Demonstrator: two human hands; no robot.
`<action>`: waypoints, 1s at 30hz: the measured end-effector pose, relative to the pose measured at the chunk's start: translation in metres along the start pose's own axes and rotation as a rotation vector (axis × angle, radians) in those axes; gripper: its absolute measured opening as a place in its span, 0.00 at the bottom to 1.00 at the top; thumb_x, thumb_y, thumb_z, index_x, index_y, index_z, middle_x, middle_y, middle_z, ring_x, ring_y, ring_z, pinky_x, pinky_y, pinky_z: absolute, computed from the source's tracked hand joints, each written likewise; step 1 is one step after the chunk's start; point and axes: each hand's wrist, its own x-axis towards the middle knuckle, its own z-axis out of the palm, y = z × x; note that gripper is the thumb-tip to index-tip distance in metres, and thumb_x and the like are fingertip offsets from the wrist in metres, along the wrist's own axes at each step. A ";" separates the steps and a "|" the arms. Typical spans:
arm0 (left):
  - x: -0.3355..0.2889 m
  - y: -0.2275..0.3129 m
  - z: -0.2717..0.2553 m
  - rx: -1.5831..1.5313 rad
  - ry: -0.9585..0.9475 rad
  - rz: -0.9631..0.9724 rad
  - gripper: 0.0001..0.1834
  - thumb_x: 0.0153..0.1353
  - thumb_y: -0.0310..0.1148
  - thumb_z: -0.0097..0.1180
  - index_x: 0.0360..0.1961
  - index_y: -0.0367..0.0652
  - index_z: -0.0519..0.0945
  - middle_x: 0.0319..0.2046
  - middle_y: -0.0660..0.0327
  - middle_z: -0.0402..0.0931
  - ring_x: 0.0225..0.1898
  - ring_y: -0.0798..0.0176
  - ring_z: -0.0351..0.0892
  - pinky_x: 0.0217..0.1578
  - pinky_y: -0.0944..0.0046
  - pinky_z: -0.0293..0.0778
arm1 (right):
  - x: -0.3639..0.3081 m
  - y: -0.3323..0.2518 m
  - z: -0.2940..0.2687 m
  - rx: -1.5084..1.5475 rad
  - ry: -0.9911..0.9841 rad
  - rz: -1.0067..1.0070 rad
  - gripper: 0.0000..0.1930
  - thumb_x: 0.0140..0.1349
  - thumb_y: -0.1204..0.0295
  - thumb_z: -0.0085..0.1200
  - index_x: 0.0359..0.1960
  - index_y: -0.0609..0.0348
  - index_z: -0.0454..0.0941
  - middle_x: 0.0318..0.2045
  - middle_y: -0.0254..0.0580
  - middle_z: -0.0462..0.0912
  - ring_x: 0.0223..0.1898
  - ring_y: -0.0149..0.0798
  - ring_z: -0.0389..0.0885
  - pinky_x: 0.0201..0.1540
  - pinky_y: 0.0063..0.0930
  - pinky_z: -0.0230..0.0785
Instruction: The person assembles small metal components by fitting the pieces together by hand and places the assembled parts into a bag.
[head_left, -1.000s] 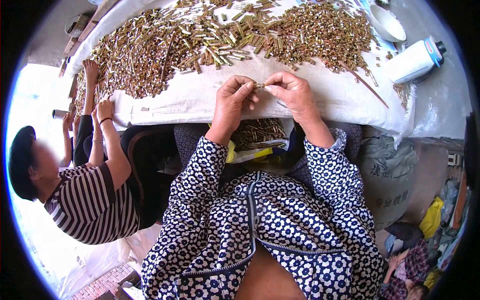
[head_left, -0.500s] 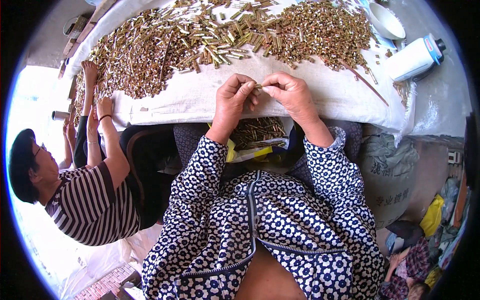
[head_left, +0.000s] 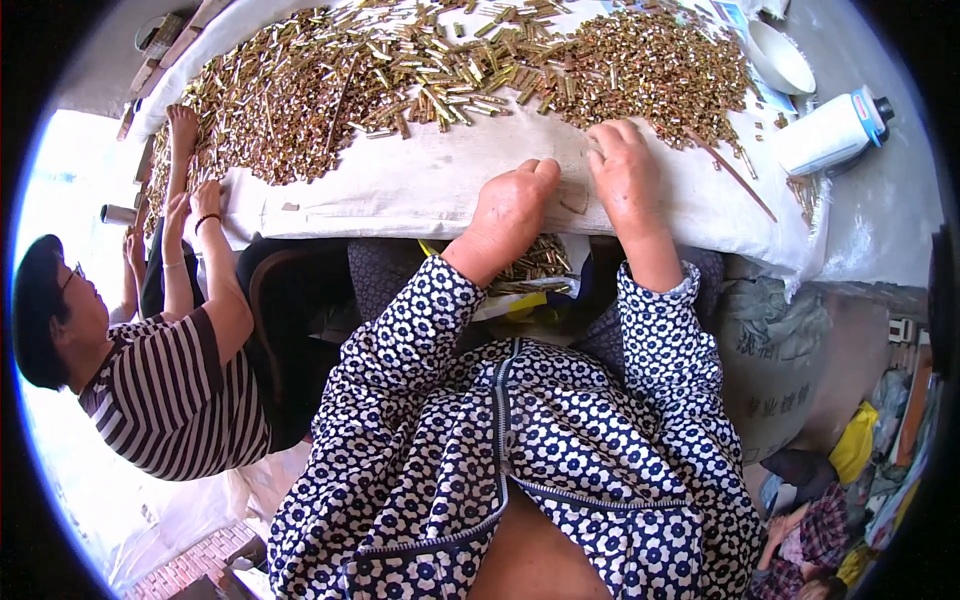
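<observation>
My left hand (head_left: 508, 217) is over the front part of the cloth-covered table, its fingers curled together; whatever is in them is hidden. To its right, my right hand (head_left: 627, 185) reaches farther forward, fingers bent down at the near edge of a heap of small brass-coloured pieces (head_left: 650, 70). A slight gap shows between its thumb and fingers, and I see nothing held there. Longer brass-coloured tubes (head_left: 455, 85) lie scattered left of that heap. Below the table edge, partly behind my left wrist, a bag (head_left: 520, 302) in my lap holds more of the tubes.
A wide heap of brass pieces (head_left: 270, 110) covers the table's left side, where a person in a striped shirt (head_left: 190, 390) has their hands. On the right lie a thin brown stick (head_left: 735, 178), a white bottle-shaped container (head_left: 828, 135) and a white bowl (head_left: 780, 58).
My hands, which met around a small brass-coloured piece, have come apart. The right has moved forward to the heap's edge; the left has shifted right and turned its back up.
</observation>
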 end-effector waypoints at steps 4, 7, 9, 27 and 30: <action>-0.009 -0.016 0.005 -0.374 0.160 -0.021 0.06 0.59 0.23 0.49 0.38 0.40 0.71 0.28 0.53 0.76 0.26 0.53 0.79 0.24 0.60 0.76 | 0.006 0.005 0.007 -0.124 -0.061 -0.002 0.13 0.51 0.75 0.59 0.40 0.56 0.77 0.40 0.43 0.78 0.45 0.47 0.75 0.49 0.37 0.70; -0.004 -0.029 -0.012 -0.848 0.074 -0.462 0.06 0.66 0.25 0.43 0.41 0.38 0.71 0.27 0.60 0.74 0.29 0.64 0.78 0.25 0.67 0.75 | 0.005 0.007 0.010 -0.159 -0.061 -0.007 0.12 0.51 0.75 0.58 0.39 0.56 0.77 0.38 0.43 0.78 0.44 0.46 0.75 0.48 0.36 0.70; 0.008 -0.045 -0.018 -0.805 0.228 -0.421 0.06 0.66 0.24 0.43 0.39 0.36 0.72 0.32 0.60 0.75 0.31 0.69 0.78 0.25 0.70 0.75 | 0.003 0.010 0.012 -0.162 -0.054 -0.003 0.11 0.52 0.75 0.58 0.38 0.57 0.77 0.37 0.43 0.78 0.44 0.46 0.75 0.47 0.36 0.70; 0.012 -0.059 -0.023 -0.883 0.033 -0.558 0.07 0.60 0.24 0.54 0.40 0.38 0.74 0.32 0.58 0.77 0.30 0.67 0.78 0.27 0.69 0.73 | -0.010 -0.009 -0.003 0.229 0.049 -0.107 0.06 0.54 0.79 0.55 0.34 0.60 0.77 0.32 0.41 0.79 0.32 0.42 0.79 0.35 0.29 0.72; -0.003 -0.050 -0.020 -1.190 0.111 -0.530 0.08 0.64 0.26 0.51 0.44 0.37 0.73 0.31 0.61 0.76 0.30 0.72 0.76 0.26 0.75 0.70 | -0.015 -0.018 0.001 0.505 -0.003 -0.085 0.06 0.54 0.79 0.56 0.35 0.60 0.77 0.33 0.40 0.79 0.31 0.40 0.79 0.33 0.27 0.72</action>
